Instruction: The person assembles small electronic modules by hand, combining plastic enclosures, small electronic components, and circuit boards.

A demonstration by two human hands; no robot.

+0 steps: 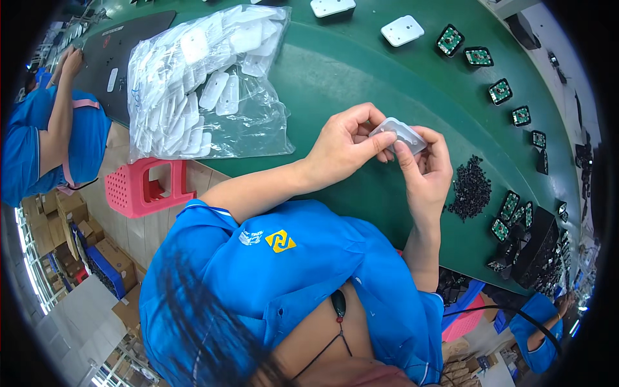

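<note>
Between both hands, over the green table, I hold a small white plastic cover point(401, 131), its hollow side facing up. My left hand point(351, 140) grips its left edge, thumb pressed on the inside. Around the right edge, the fingers of my right hand point(425, 161) are closed, with the thumb at the near rim. To the left of my hands lies a clear plastic bag point(264, 126) full of similar white covers point(187, 116). A pile of tiny black parts point(471, 187) sits just right of my right hand.
Black housings with green circuit boards point(478, 57) stand in a curved row along the far right. More boards point(509, 206) lie right of the black pile. Closed white units point(402, 31) stand at the back. A pink stool point(151, 184) is at left, near a co-worker point(58, 129).
</note>
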